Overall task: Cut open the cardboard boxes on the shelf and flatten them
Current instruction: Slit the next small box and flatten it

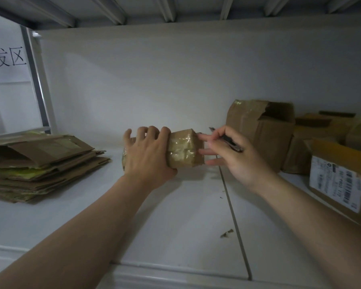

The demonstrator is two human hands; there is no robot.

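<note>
Box (pixel 184 148) gripped over the white shelf (pixel 175 215), pale wall (pixel 154 80) behind.
Sign (pixel 6 59) far left; flattened stack (pixel 40 163) lies left; open box (pixel 263 130) and labelled box (pixel 338 180) crowd the right. Left hand (pixel 148 152) curls round the box; right hand (pixel 233 155) pinches a cutter (pixel 227 140), fingertips touching the box's right end.

1. The left grip (pixel 148 151) is clasping a small brown cardboard box wrapped in clear tape (pixel 186 149), fingers curling over its far edge.
2. The right grip (pixel 233 155) is holding a slim dark utility knife (pixel 227 141) between thumb and forefinger, while its other fingertips are touching the box's right end.
3. A stack of flattened brown cardboard (pixel 40 163) is lying at the left of the white metal shelf (pixel 175 215).
4. A torn-open brown carton (pixel 261 130) and a barcode-labelled carton (pixel 338 180) are standing at the right.
</note>
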